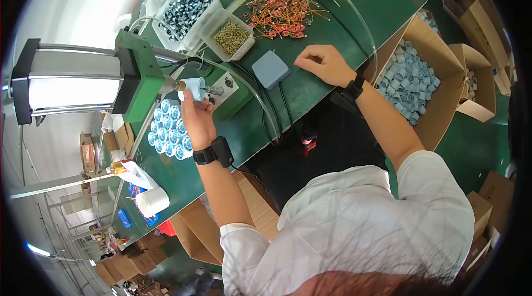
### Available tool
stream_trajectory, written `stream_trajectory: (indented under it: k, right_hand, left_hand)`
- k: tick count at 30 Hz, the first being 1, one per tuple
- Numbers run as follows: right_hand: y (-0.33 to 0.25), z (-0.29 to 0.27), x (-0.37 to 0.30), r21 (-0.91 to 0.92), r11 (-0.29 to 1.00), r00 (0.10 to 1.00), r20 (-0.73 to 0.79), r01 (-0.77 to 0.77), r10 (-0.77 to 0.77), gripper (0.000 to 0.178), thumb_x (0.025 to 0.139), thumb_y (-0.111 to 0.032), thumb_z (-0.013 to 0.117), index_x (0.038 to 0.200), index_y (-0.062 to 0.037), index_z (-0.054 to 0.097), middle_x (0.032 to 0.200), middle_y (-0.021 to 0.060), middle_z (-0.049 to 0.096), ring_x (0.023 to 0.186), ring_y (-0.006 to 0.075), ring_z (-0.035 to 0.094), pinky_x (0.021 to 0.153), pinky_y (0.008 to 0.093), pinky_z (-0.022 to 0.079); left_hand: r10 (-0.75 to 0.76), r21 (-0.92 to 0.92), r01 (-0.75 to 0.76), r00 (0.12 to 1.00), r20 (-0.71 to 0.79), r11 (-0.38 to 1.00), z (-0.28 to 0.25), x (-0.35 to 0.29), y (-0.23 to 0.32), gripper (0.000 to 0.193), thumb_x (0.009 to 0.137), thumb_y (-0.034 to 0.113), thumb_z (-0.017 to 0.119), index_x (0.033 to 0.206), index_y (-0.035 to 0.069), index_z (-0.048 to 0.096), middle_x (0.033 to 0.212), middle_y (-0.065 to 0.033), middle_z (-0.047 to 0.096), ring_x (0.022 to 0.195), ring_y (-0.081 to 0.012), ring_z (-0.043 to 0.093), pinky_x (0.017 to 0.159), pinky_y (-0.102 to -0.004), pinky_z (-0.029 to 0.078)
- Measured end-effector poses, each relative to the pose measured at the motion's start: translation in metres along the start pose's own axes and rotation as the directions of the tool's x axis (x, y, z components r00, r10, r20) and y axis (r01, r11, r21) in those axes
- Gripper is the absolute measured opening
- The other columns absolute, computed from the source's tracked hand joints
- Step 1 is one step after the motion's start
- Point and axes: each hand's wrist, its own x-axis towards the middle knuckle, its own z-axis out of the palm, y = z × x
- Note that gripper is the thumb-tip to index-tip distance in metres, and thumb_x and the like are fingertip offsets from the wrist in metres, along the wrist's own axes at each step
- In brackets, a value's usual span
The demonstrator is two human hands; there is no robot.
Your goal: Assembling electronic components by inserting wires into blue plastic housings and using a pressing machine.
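Observation:
At the left, my left hand (198, 121) is closed on a light blue plastic cylindrical part (192, 86), thumb and fingers around its near side. This part sits sideways at the tip of a green and silver press (136, 77), with a clear-looking rod fixture (214, 90) on its other side. My right hand (326, 64) is over the green table, fingers curled in with nothing visible in them. Just left of it lies a grey square box with cables (271, 69). Several round light blue parts (169, 130) stand in rows beside my left hand.
Beyond the press stand a white bin of metal pieces (187, 11) and a tub of brass-coloured pieces (230, 37). Orange wired parts (282, 8) lie piled behind the grey box. A carton of light blue pieces (407, 83) is at right; a white roll (152, 202) lies left.

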Motion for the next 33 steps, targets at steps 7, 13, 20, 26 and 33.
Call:
stream_trajectory:
  k: [7, 13, 20, 26, 33]
  right_hand:
    - [-0.002, -0.001, 0.000, 0.004, 1.000, 1.000, 0.000, -0.013, 0.013, 0.023, 0.096, -0.023, 0.075, 0.091, -0.0011, 0.073, 0.072, -0.0022, 0.060, 0.065, 0.0051, 0.048, 0.059, 0.0256, 0.040]
    - [-0.006, 0.000, -0.005, -0.012, 0.998, 0.998, -0.007, 0.055, -0.055, 0.022, 0.095, -0.022, 0.075, 0.090, -0.0007, 0.073, 0.072, -0.0011, 0.060, 0.064, 0.0056, 0.049, 0.058, 0.0260, 0.040]
    - [-0.013, 0.003, -0.010, -0.054, 0.998, 1.000, -0.010, 0.019, -0.020, 0.021, 0.094, -0.020, 0.075, 0.090, -0.0003, 0.073, 0.072, 0.0003, 0.060, 0.063, 0.0075, 0.050, 0.057, 0.0268, 0.040]
    - [-0.017, 0.007, -0.007, -0.178, 0.983, 0.999, 0.019, 0.048, -0.046, 0.020, 0.095, -0.020, 0.074, 0.090, -0.0010, 0.074, 0.073, -0.0001, 0.061, 0.064, 0.0073, 0.050, 0.058, 0.0267, 0.040]
    - [-0.012, 0.017, 0.005, -0.012, 1.000, 0.998, -0.057, -0.009, 0.009, 0.021, 0.101, -0.019, 0.065, 0.113, -0.0028, 0.071, 0.081, -0.0026, 0.059, 0.070, 0.0069, 0.048, 0.063, 0.0246, 0.040]
  left_hand:
    - [-0.002, 0.001, 0.002, 1.000, 0.005, 1.000, 0.007, -0.002, 0.002, 0.031, 0.102, 0.036, 0.067, 0.116, 0.010, 0.058, 0.089, 0.0013, 0.057, 0.078, -0.0134, 0.054, 0.068, -0.0309, 0.044]
    - [0.307, 0.324, -0.308, 0.950, 0.057, 0.894, 0.020, -0.016, 0.002, 0.042, 0.096, 0.028, 0.075, 0.127, 0.004, 0.058, 0.095, -0.0019, 0.058, 0.078, -0.0146, 0.053, 0.067, -0.0296, 0.045]
    - [0.615, 0.778, -0.438, 0.784, 0.084, 0.451, 0.028, -0.019, -0.008, 0.067, 0.082, 0.026, 0.087, 0.134, -0.001, 0.056, 0.115, -0.0107, 0.054, 0.085, -0.0181, 0.054, 0.068, -0.0311, 0.048]
    - [0.678, 0.786, -0.489, 0.725, 0.123, 0.379, 0.017, -0.027, -0.020, 0.065, 0.082, 0.024, 0.087, 0.134, 0.000, 0.056, 0.117, -0.0112, 0.056, 0.089, -0.0193, 0.058, 0.070, -0.0316, 0.049]
    - [0.574, 0.715, -0.482, 0.807, 0.138, 0.506, -0.045, -0.078, -0.041, 0.044, 0.092, 0.015, 0.077, 0.129, 0.001, 0.059, 0.111, -0.0074, 0.062, 0.088, -0.0137, 0.061, 0.078, -0.0294, 0.049]
